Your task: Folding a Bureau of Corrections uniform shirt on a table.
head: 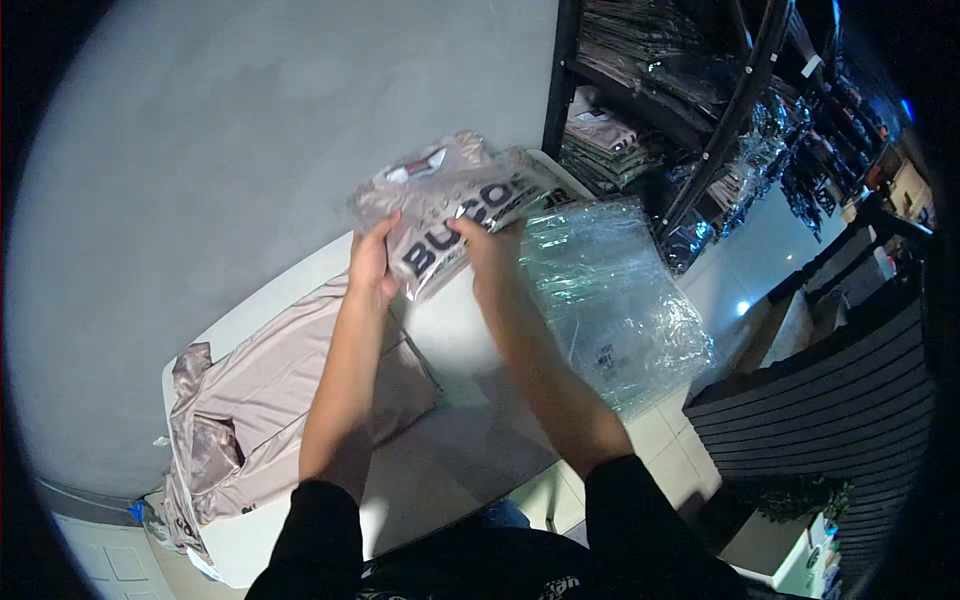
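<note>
Between my two hands is a folded beige shirt in a clear plastic bag, printed with large dark letters and held tilted above the far end of the table. My left hand grips its near left edge, thumb on top. On its near right side, my right hand has its thumb over the print. Below my left forearm a beige garment is spread on the white table. To the right of my right forearm lies a stack of clear plastic bags.
Black metal shelving with piles of bagged garments stands at the far right. A grey wall borders the table's left side. A dark ribbed counter and a white planter box are on the right.
</note>
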Available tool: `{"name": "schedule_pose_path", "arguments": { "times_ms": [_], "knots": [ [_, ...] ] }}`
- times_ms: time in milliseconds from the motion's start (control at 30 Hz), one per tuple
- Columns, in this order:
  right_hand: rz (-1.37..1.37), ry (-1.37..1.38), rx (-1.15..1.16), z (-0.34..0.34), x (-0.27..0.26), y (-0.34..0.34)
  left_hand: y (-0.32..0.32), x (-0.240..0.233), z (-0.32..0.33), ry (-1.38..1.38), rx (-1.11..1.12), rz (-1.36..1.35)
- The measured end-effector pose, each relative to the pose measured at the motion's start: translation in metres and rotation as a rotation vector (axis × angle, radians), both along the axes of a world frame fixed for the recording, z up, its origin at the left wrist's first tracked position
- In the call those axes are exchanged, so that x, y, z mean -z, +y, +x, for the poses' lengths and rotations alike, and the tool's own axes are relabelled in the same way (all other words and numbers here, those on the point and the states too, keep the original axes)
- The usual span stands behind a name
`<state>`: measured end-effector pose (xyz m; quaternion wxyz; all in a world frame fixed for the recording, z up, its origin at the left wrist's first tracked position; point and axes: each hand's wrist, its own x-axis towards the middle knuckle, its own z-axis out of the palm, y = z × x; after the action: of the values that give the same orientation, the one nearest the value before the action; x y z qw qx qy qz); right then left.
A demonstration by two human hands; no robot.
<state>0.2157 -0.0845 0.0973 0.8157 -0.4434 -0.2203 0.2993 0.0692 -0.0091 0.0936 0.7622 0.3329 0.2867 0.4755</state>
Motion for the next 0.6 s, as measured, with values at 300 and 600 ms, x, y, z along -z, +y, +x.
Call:
{"name": "schedule_pose_path", "arguments": {
  "times_ms": [300, 600],
  "knots": [
    [-0.276, -0.013, -0.208, 0.242, 0.018, 0.008, 0.042, -0.007, 0.208, 0.051, 0.004, 0.034],
    [-0.592, -0.483, 0.094, 0.274, 0.026, 0.037, 0.118, 0.139, 0.193, 0.863, -0.198, 0.312]
  ]
}}
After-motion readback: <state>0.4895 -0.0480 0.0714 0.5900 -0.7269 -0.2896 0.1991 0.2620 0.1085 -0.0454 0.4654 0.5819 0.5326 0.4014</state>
